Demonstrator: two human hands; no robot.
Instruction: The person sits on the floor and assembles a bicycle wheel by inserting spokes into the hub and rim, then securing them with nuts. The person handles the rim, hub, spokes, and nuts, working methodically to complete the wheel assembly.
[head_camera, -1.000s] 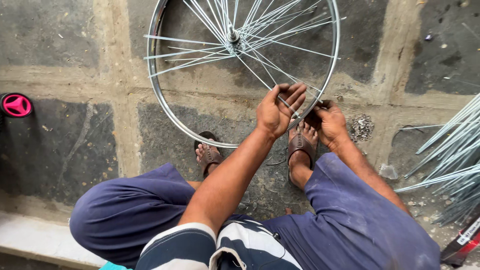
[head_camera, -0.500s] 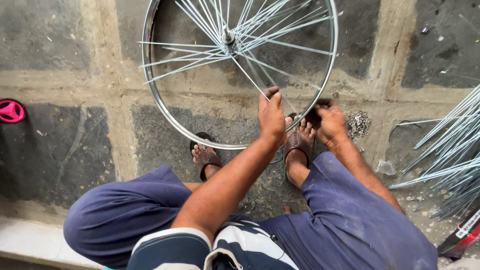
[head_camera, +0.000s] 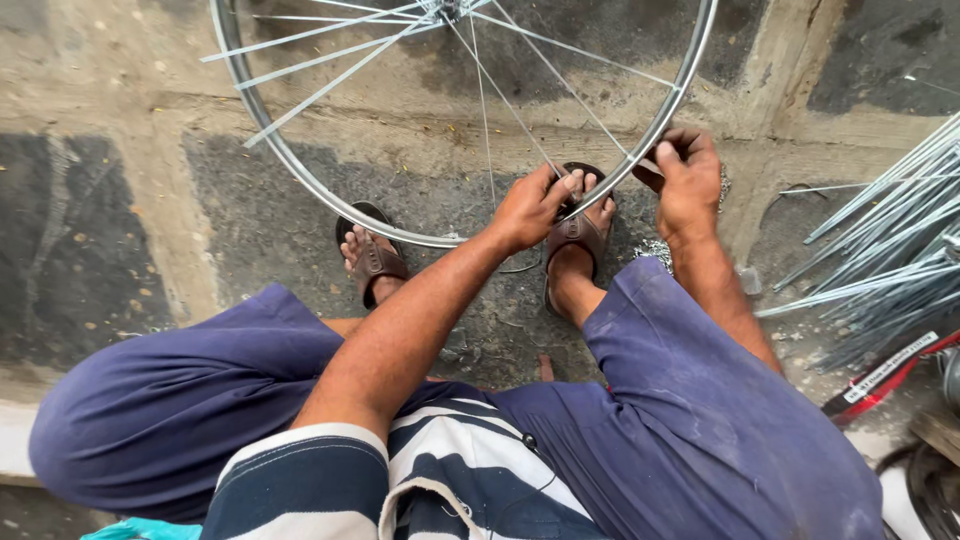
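Stone paving, centre frame: left hand (head_camera: 528, 208) pinching a spoke (head_camera: 520, 125) at the rim (head_camera: 300, 170); right hand (head_camera: 688, 180) clenched on rim. Risk: spoke slipping, bending.

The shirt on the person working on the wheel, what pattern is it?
Dark navy and white horizontal stripes on the shirt, seen best in the head view, at the bottom edge.

The floor (head_camera: 90, 200) under me is made of big dark stone blocks with sandy lines between them. My wheel rim (head_camera: 300, 170) stands on it. Just below the rim, my two sandals (head_camera: 375, 260) rest flat. Right of the rim lies a pile of thin metal spokes (head_camera: 880, 260).
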